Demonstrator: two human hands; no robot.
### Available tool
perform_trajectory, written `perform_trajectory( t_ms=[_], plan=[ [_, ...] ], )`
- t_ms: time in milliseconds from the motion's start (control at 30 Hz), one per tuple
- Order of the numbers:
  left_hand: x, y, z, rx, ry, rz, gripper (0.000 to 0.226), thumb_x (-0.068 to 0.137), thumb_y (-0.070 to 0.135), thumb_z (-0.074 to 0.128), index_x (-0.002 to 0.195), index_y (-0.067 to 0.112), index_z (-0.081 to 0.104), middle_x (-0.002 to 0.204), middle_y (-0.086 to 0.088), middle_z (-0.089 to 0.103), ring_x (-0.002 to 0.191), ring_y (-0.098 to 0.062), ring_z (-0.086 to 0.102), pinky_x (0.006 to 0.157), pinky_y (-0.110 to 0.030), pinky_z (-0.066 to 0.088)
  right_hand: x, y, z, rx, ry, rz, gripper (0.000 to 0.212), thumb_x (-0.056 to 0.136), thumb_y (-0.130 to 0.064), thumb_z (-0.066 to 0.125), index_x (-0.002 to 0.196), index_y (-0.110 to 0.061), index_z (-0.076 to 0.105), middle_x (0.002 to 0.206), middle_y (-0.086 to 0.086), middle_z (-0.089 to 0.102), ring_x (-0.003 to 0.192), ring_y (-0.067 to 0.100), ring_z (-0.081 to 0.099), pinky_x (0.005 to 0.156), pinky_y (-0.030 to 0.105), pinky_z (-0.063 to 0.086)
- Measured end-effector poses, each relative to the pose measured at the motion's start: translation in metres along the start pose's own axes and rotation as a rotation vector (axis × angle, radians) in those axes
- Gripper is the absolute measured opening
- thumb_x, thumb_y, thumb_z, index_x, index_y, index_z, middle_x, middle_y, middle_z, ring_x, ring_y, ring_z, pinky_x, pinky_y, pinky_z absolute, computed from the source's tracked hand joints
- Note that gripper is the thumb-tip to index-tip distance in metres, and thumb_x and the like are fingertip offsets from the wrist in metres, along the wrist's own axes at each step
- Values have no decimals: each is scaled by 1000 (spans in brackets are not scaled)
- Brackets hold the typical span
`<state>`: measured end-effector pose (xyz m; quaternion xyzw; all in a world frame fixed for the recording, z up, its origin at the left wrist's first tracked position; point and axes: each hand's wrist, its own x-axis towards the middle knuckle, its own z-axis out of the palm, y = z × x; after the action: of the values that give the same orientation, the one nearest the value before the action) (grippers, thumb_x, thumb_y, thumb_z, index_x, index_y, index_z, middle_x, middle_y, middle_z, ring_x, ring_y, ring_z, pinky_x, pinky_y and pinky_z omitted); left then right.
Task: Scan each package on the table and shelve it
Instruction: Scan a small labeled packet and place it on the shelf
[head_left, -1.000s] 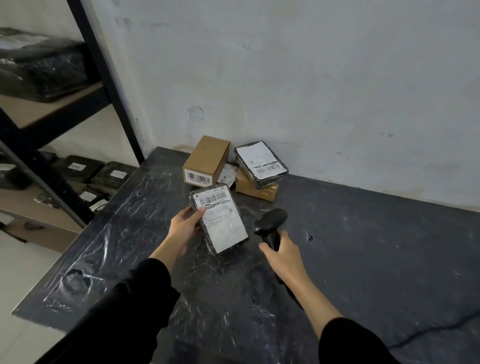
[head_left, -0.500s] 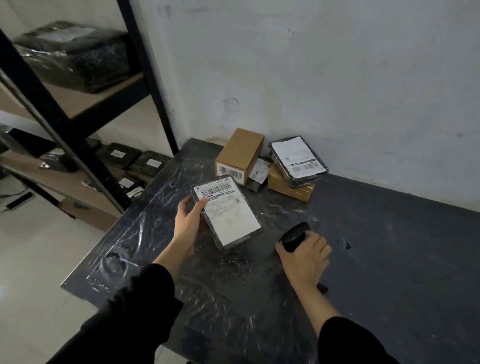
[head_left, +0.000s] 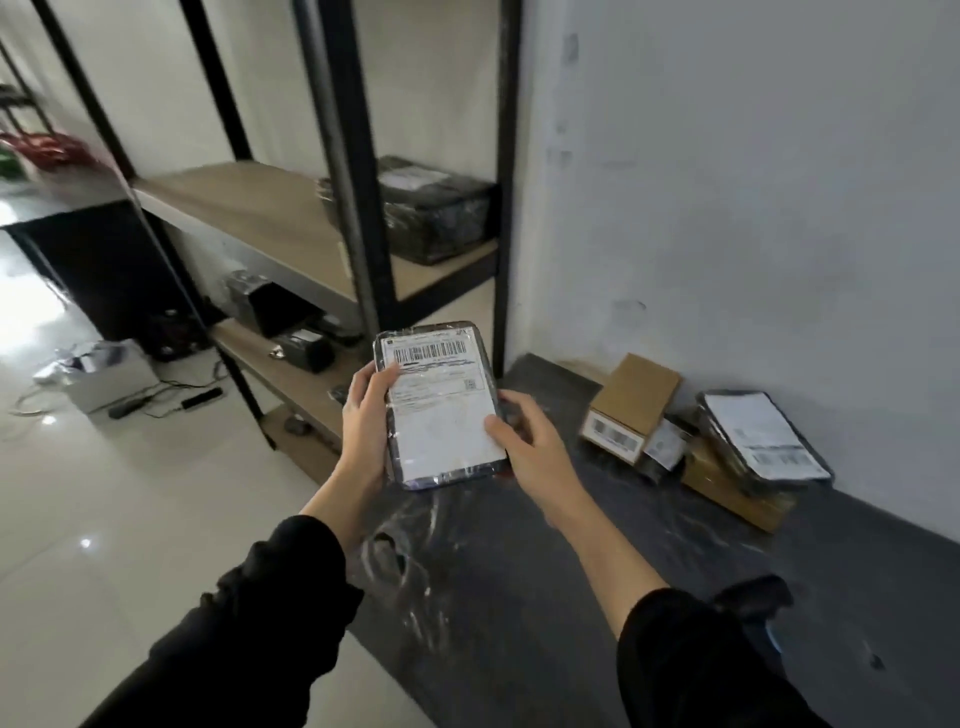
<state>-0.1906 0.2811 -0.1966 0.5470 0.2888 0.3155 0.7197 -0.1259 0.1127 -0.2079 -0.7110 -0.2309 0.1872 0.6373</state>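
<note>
Beside a dark table (head_left: 649, 571), I grip the flat package (head_left: 441, 405) in left hand (head_left: 366, 415) and right hand (head_left: 524, 441), its long axis pointing toward the shelf (head_left: 249, 208) ahead-left, left hand nearer.

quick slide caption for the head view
Both hands, left hand and right hand, hold a labelled package before the shelf.

1. Left arm: long black sleeve (head_left: 270, 613), loose and creased, ending above the wrist.
2. Right arm: matching black sleeve (head_left: 691, 670).
3. Both forearms bare below cuffs; no gloves, rings or watch.
</note>
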Motion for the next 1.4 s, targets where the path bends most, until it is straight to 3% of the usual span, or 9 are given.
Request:
perform_trajectory(
  t_ms=[100,200,400,667,833,933,1000,1167,1400],
  plan=[
    [30,23,-51,3,31,43,37,77,41,59,106,18,65,102,0,73,97,-24,66,85,-38,55,26,-20,49,-34,-83,-97,35,90,-29,61,120,-46,54,110,-4,60,96,13,59,86,34,52],
    [79,39,-101,-46,80,31,41,82,40,58,111,12,63,124,-18,63,116,-39,58,102,-58,42,52,-38,113,-95,-175,-178,60,86,-34,65,138,-41,37,137,-5,48,121,13,50,98,28,45],
    [215,92,-170,-12,26,40,44,82,41,57,113,11,63,117,-19,66,109,-40,61,99,-58,45,125,-62,236,-177,-178,-365,83,77,-36,74,139,-53,22,144,-19,25,119,-27,25,83,-8,30],
    [364,136,-187,77,-121,-1,66,83,56,59,134,15,46,124,-9,63,111,-31,61,97,-54,47,241,-91,311,-426,142,-415,48,92,-28,61,137,-34,45,148,0,26,137,10,29,110,32,37],
    [419,132,-179,421,-103,69,62,91,63,38,130,17,51,104,3,60,72,-5,55,52,-16,44,305,-103,325,-562,267,-323,43,91,-35,61,131,-22,56,127,5,46,118,15,47,100,24,41],
    [449,128,-188,581,-99,173,59,97,56,20,124,26,63,129,-4,60,116,-21,51,91,-29,46,337,-101,336,-600,356,-282,41,89,-38,62,128,-23,60,119,6,50,111,17,50,86,11,33],
    [469,122,-198,768,-159,351,50,100,46,23,124,26,63,138,-2,55,138,-21,31,111,-40,27,356,-101,343,-653,431,-254,39,88,-40,63,124,-25,62,116,6,48,105,18,52,84,16,40],
    [500,102,-219,1112,-272,817,34,99,37,41,124,21,59,132,3,57,133,-21,41,111,-43,24,397,-106,356,-1228,612,-506,31,85,-38,66,105,-14,68,120,11,58,109,30,53,79,39,47],
    [504,87,-235,1110,-393,919,60,95,57,26,138,20,47,144,1,45,142,-21,25,117,-41,9,453,-116,359,-1519,546,-395,34,85,-35,66,99,-4,63,91,9,68,90,26,64,53,31,47]
  ],
)
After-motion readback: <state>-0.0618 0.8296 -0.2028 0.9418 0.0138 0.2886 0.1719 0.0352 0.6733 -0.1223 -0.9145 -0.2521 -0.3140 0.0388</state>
